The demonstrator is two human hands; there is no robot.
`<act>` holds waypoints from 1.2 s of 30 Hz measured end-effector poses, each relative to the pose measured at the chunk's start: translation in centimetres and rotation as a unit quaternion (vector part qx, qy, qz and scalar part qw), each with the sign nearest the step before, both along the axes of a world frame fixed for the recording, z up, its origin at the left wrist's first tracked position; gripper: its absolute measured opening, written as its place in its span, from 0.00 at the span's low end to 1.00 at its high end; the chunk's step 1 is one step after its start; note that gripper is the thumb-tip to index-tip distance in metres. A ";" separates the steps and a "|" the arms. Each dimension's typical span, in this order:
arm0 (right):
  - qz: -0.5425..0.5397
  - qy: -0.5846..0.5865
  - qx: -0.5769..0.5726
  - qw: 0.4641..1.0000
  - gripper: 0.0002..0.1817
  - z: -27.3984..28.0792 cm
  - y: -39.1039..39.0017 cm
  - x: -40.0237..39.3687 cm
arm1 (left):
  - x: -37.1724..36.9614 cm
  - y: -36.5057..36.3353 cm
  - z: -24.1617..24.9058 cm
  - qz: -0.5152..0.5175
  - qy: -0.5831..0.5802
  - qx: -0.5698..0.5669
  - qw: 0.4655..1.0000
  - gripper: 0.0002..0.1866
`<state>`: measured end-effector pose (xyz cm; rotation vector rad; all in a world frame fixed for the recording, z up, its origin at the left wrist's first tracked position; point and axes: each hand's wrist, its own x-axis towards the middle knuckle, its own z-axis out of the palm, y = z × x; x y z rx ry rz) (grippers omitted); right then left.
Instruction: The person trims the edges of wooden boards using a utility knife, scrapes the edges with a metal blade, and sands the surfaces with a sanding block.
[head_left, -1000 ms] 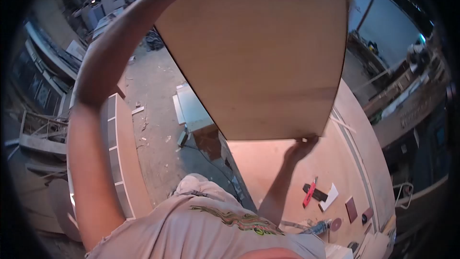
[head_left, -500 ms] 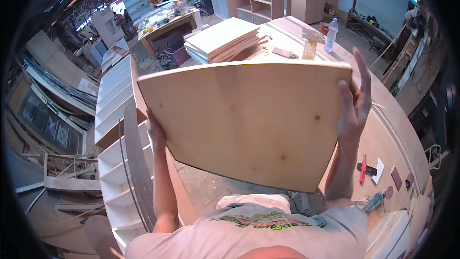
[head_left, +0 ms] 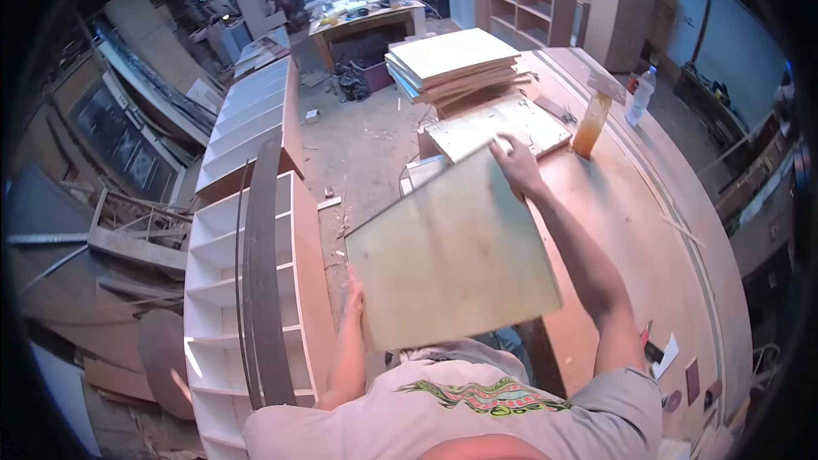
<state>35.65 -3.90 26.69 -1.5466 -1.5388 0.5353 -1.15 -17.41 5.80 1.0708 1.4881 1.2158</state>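
The left hand (head_left: 355,297) is clamped on the left edge of the wooden panel (head_left: 456,255) — its fingers curl partly out of sight. The right hand (head_left: 515,160) grips the panel's upper right corner, thumb and fingers closed around it. The panel hangs tilted between the shelf unit (head_left: 312,290) and the workbench (head_left: 630,247) — the shirt print (head_left: 490,395) is too small to read.

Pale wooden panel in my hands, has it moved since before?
Yes, the panel went left: its right end, earlier below the clear plastic bottle, now left of it.
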 end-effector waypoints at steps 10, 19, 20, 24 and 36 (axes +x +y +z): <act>-0.005 0.139 -0.143 0.980 0.26 -5.6 -20.7 9.0 | 3.6 -5.3 1.0 -0.015 0.152 -0.009 0.988 0.29; -0.106 0.103 -0.129 0.981 0.23 -10.6 -24.7 15.9 | -0.8 -9.8 0.0 -0.129 0.013 -0.238 0.962 0.22; -0.116 0.132 -0.162 0.971 0.22 -10.4 -25.4 16.1 | -0.5 -11.7 0.2 -0.119 -0.039 -0.233 0.964 0.21; -0.148 0.214 -0.106 0.960 0.21 -15.8 -26.7 18.0 | 4.5 -15.0 2.6 -0.013 -0.168 -0.189 0.967 0.15; -0.181 0.294 -0.115 0.931 0.21 -16.8 -29.5 17.2 | 12.8 -12.8 -1.5 0.336 -0.202 -0.003 0.920 0.21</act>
